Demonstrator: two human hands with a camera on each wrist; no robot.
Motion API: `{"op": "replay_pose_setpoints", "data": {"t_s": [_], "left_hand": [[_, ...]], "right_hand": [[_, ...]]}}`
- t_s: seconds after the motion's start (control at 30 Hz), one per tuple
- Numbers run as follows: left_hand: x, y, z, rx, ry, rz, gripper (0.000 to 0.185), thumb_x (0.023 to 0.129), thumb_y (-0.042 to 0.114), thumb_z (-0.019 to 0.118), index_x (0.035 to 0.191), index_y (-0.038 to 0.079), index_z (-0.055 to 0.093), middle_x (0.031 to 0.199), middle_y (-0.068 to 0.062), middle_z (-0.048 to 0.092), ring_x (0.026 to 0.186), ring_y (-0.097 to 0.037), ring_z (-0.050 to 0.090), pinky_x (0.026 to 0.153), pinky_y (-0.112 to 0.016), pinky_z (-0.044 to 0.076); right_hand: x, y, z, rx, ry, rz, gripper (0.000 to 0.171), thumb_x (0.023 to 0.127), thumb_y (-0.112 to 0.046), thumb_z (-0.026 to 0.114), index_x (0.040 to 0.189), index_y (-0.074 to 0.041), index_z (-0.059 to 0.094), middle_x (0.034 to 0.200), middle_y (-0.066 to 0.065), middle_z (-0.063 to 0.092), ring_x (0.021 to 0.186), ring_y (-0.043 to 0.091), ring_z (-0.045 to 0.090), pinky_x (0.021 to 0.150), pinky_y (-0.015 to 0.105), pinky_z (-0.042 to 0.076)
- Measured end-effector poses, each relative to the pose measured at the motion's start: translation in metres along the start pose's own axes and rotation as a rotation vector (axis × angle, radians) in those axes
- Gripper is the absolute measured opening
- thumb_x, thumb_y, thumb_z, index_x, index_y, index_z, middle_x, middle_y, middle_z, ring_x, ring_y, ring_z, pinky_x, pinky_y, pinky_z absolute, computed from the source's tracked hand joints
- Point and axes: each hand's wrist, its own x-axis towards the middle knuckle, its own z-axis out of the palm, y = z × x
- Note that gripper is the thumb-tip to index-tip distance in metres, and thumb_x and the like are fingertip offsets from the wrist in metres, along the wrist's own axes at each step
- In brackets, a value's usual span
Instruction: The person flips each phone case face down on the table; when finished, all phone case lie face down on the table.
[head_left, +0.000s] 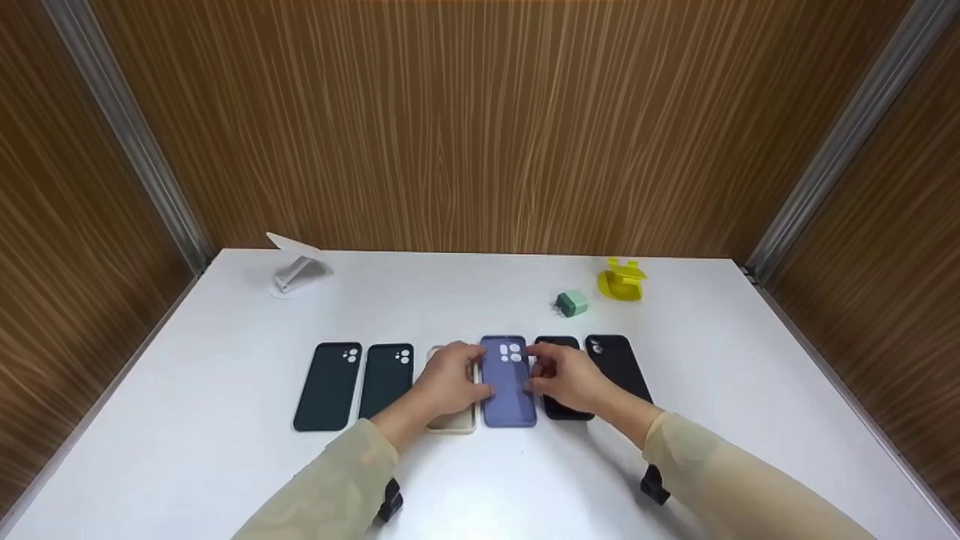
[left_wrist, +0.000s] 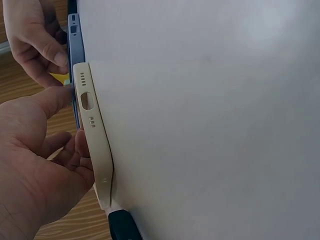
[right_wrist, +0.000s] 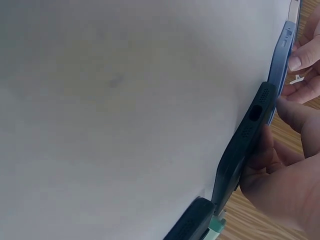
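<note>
A purple phone case (head_left: 508, 397) lies flat in the middle of a row of phone cases, its camera cutouts toward the back. My left hand (head_left: 448, 379) holds its left edge with thumb and index finger spread along the side. On the opposite edge, my right hand (head_left: 570, 375) grips in the same way, its other fingers curled inward. Beneath my left hand lies a beige phone case (left_wrist: 95, 135), partly covered in the head view. A black phone case (right_wrist: 245, 137) lies under my right hand.
Two dark green phone cases (head_left: 328, 390) lie at the row's left, and another black case (head_left: 619, 364) at its right end. Farther back stand a white folding stand (head_left: 300, 262), a green charger plug (head_left: 572, 303) and a yellow stand (head_left: 622, 283). Wood-grain panels enclose the white table (head_left: 480, 487).
</note>
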Motion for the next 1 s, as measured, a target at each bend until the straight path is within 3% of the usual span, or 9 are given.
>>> {"op": "replay_pose_setpoints", "data": {"t_s": [0.47,1.0], "left_hand": [[0.0006,0.0007,0.0017,0.064,-0.012,0.025,0.066,0.084,0.017,0.089,0.140,-0.006,0.063,0.132,-0.019,0.063,0.120,-0.033,0.062,0.111,-0.047,0.047],[0.0010,0.0021,0.0043,0.062,-0.016,0.005,0.064,0.083,0.007,0.086,0.141,-0.007,0.062,0.134,-0.019,0.061,0.115,-0.029,0.062,0.108,-0.043,0.050]], "right_hand": [[0.0008,0.0004,0.0009,-0.057,-0.005,-0.038,0.051,0.090,-0.009,0.085,0.137,0.001,0.067,0.089,-0.001,0.065,0.079,0.014,0.057,0.073,0.031,0.050],[0.0006,0.0004,-0.0001,-0.051,-0.022,-0.018,0.053,0.090,-0.006,0.084,0.140,0.002,0.067,0.090,-0.001,0.066,0.080,0.013,0.059,0.074,0.029,0.051]]}}
